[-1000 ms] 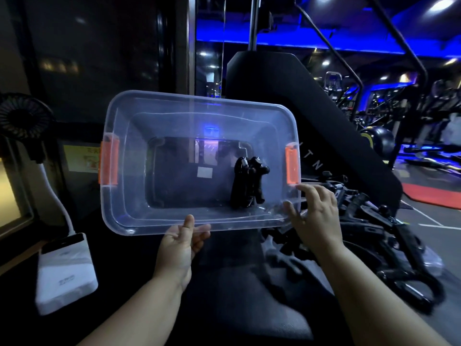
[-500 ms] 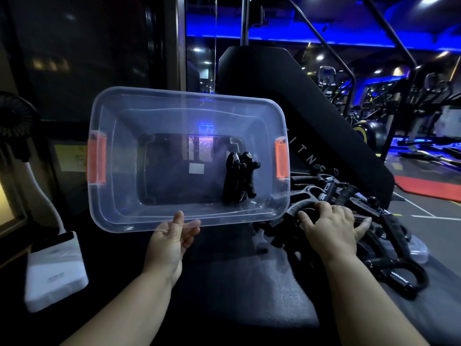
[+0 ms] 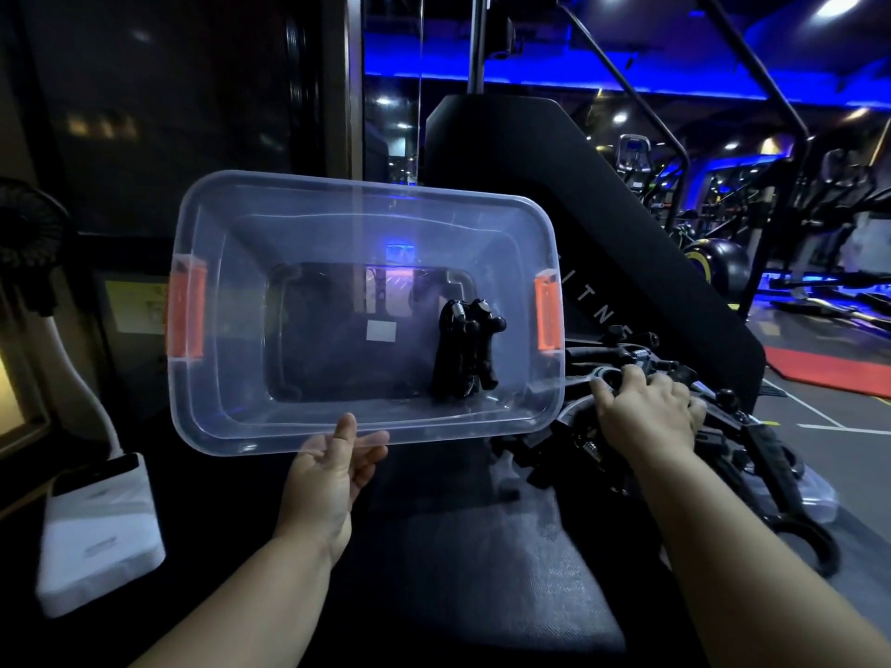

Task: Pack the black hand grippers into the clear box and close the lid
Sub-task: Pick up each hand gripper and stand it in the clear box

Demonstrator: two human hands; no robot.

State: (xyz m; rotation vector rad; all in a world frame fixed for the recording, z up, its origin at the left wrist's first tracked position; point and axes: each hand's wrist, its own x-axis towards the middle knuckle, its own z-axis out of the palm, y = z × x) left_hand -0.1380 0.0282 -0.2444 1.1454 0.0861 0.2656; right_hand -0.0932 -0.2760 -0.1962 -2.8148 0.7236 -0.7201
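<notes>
Now L grip (image 3: pixel 332 470) pinches near rim of tilted clear box (image 3: pixel 289 233), few hand grippers (image 3: pixel 465 351) inside; R grip (image 3: pixel 651 412) curled on gripper pile (image 3: pixel 771 445) on bench (image 3: pixel 482 571).

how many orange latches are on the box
2. The left latch sits on the left end of the box, the right latch on its right end. None appears to be hidden.

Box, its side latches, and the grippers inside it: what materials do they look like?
Clear box: thin plastic, smooth and slightly glossy; the background shows through its walls. Orange latches: moulded plastic, apparently; evenly coloured, faint sheen. Hand grippers: matte black handles, probably plastic or rubber-coated; the bright coil on top looks like a steel spring.
</notes>
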